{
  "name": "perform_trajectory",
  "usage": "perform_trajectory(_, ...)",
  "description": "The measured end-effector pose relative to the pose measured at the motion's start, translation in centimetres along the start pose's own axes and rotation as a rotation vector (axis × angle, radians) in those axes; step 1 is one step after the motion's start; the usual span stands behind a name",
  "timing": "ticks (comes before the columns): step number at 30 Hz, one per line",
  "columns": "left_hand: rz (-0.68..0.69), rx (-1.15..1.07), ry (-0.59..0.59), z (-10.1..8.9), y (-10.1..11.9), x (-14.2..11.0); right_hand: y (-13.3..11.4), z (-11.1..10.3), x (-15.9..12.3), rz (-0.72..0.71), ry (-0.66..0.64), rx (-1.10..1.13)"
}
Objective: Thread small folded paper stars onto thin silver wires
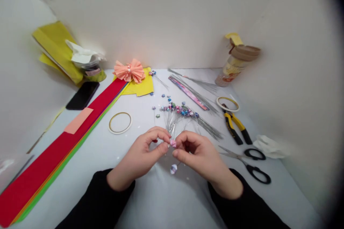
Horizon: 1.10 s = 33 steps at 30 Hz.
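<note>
- Your left hand [141, 154] and right hand [200, 159] sit close together, both narrowly pinched, with their fingertips meeting on a small pink paper star [173, 143]. Holding it up off the surface [163, 200] seems to leave room for fine finger work.
- Far left, a stack of colored paper strips [56, 154] runs along the surface, apparently kept clear of your hands.
- Just left of your hands lies a tape roll [120, 122].
- Below your hands, a striped paper star [173, 169] rests within easy reach.
- Ahead, wire stems topped with paper stars [177, 114] lie bunched together.
- Right, yellow-handled pliers [236, 127] and black-handled scissors [248, 164] lie close by, seemingly for quick pickup.
</note>
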State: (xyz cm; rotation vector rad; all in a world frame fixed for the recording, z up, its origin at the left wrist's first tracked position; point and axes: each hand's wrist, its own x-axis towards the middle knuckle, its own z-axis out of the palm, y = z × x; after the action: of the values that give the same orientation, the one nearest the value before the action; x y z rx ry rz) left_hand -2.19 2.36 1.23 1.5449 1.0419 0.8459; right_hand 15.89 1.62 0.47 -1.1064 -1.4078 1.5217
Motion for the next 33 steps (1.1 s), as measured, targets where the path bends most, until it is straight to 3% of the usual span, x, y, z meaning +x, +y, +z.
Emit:
perform_trajectory(16,0.040,0.056,0.010,0.16,0.27,-0.24,0.07,0.04,-0.04,0.115,0.039,0.115)
perform_trajectory(33,0.100,0.035,0.048,0.39,-0.25,-0.55,0.27,0.61,-0.16,0.046,0.160,-0.016)
